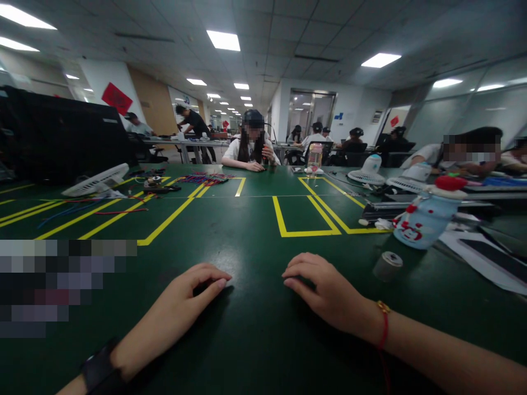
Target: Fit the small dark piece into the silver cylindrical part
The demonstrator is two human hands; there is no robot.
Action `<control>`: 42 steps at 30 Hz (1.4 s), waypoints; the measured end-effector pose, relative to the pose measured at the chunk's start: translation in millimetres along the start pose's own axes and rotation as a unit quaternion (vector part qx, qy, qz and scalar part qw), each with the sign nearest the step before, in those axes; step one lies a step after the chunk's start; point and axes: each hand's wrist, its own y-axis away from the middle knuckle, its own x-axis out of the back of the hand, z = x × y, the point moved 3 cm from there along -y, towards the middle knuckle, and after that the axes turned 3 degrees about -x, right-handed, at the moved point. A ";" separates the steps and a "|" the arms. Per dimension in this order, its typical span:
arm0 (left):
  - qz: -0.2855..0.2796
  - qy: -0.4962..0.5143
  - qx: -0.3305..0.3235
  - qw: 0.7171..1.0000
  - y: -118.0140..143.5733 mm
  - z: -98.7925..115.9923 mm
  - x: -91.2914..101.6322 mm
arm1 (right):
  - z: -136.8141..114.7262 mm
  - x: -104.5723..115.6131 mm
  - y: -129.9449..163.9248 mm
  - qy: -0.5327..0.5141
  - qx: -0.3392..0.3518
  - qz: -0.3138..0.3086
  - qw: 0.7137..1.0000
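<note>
My left hand (191, 291) rests on the green table (247, 329), loosely curved, its thumb a little apart from the fingers and no object between them. A dark watch (102, 366) is on that wrist. Facing it across a gap is my right hand (321, 285), also relaxed on the tabletop with a small space between thumb and forefinger, holding nothing. A red cord bracelet (385, 323) circles the right wrist. Closest to the right hand is a small grey metal cylinder (388, 267), standing apart from it. Behind the cylinder stands a light-blue bottle (428, 216) with a red top.
Yellow tape lines (313, 234) mark the table. At the left are a white fan (96, 181), loose wires (206, 179) and a black monitor (61, 137). White fans (366, 171) and papers (486, 260) lie right. A person (251, 145) sits opposite, near a clear bottle (315, 159).
</note>
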 end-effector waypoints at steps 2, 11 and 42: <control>0.004 0.004 0.001 1.000 0.1 0.3 -0.5 | 11.3 33.7 10.0 0.053 -0.017 0.064 0.996; 0.008 -0.016 0.014 1.000 -2.3 2.6 -4.4 | 120.0 155.7 91.9 0.205 -0.265 0.090 0.938; 0.052 -0.024 -0.028 0.998 -1.3 18.9 -9.9 | -0.9 -18.1 2.2 -0.113 -0.054 -0.008 0.992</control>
